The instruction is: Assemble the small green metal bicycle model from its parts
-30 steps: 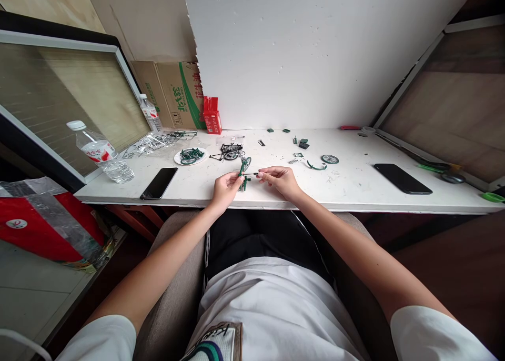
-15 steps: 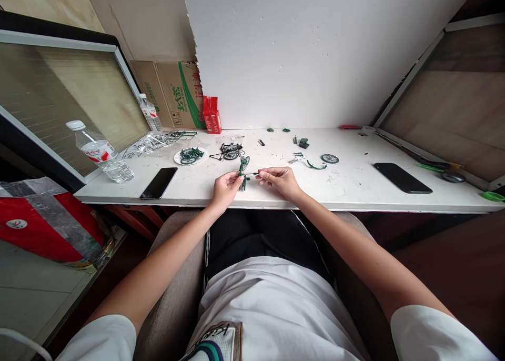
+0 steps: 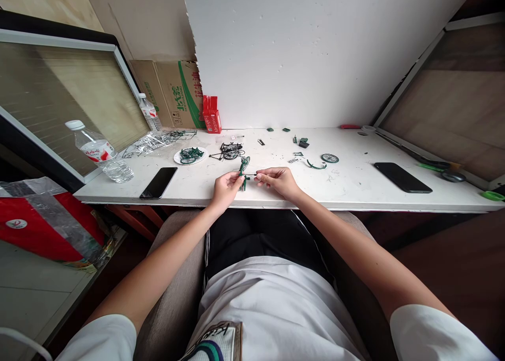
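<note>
Just above the table's front edge, my left hand (image 3: 226, 191) is closed in a pinch on a green model bicycle part (image 3: 244, 164), held roughly upright. A spoked, wheel-like shape shows at its top, and green pieces stick out below the fingers. To the right of it, my right hand (image 3: 279, 182) is closed with thumb and forefinger on a thin dark rod (image 3: 251, 175). The rod points left and reaches to the green part; whether its tip enters the part is too small to tell. My fingers hide much of both pieces.
On the white table (image 3: 205, 189) are a plate (image 3: 177, 157) of green parts, black parts (image 3: 231, 150), a small wheel (image 3: 330, 158) and a curved green piece (image 3: 316, 166). A phone (image 3: 159, 183) lies left, a black phone-like slab (image 3: 402, 178) right. A water bottle (image 3: 103, 153) stands left.
My right hand has shifted slightly left with the rod, closer to the green part. My left hand stays almost in place.
</note>
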Demonstrator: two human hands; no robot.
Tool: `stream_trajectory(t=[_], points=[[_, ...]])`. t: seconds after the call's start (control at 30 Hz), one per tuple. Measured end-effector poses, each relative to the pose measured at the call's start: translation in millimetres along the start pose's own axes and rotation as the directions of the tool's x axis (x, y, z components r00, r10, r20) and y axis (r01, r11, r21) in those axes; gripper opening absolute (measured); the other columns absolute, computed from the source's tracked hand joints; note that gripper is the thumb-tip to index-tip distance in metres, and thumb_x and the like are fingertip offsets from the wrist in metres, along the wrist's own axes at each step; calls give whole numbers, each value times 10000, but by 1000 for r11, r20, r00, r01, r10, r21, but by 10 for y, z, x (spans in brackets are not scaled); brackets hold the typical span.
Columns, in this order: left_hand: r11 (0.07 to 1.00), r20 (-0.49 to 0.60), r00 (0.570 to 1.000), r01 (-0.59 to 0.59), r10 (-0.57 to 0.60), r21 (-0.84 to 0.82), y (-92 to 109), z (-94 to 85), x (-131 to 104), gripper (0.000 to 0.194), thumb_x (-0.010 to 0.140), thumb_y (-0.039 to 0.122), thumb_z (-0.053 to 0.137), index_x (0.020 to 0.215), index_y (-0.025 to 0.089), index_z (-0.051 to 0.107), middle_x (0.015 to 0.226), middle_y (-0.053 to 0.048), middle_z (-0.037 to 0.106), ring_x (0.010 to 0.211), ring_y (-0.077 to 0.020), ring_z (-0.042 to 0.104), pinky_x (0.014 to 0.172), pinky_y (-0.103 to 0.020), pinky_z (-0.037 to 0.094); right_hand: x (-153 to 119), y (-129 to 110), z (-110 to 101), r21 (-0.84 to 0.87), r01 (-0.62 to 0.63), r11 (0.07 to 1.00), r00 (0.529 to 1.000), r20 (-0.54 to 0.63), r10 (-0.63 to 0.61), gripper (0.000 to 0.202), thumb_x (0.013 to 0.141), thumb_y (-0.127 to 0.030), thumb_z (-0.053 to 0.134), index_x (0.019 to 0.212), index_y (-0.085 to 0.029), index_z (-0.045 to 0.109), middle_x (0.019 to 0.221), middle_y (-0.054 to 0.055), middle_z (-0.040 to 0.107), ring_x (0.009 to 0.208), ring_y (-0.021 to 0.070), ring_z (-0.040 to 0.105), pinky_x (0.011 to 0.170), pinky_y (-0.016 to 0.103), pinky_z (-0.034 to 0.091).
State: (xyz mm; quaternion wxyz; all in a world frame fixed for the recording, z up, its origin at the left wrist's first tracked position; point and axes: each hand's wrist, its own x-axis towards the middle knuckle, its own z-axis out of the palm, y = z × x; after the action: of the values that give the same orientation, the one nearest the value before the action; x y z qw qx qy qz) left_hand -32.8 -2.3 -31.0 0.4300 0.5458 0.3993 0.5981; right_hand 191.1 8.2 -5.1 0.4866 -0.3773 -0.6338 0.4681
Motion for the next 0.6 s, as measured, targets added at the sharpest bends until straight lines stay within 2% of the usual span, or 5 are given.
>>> stream_trajectory(t=[0.13, 0.37, 0.6], points=[[1000, 3, 1000, -1, 1, 7, -22, -12, 5, 447, 785, 474, 886, 1064, 138, 791, 1031, -137, 810, 915, -231, 744, 851, -361, 585, 4, 5, 5, 53, -33, 998, 999, 21, 32, 592, 673, -629, 950, 1050, -182, 855, 990, 123, 840, 863, 287, 814, 649, 338, 614], [1000, 9, 1000, -9, 9, -5, -17, -12, 0, 465, 798, 477, 882, 1099, 136, 786, 1052, -137, 813, 940, -234, 753, 888, -368, 586, 3, 22, 17, 41, -32, 999, 998, 54, 29, 568, 722, -680, 897, 989, -180, 856, 957, 123, 839, 816, 268, 812, 657, 336, 634], [1000, 23, 1000, 10, -10, 6, 3, -7, -1, 492, 796, 489, 879, 1124, 132, 796, 1082, -137, 812, 959, -231, 751, 916, -370, 587, -17, -28, 34, -11, 29, 1000, 999, 17, -29, 566, 746, -663, 884, 996, -157, 841, 941, 117, 841, 855, 274, 818, 642, 309, 635]])
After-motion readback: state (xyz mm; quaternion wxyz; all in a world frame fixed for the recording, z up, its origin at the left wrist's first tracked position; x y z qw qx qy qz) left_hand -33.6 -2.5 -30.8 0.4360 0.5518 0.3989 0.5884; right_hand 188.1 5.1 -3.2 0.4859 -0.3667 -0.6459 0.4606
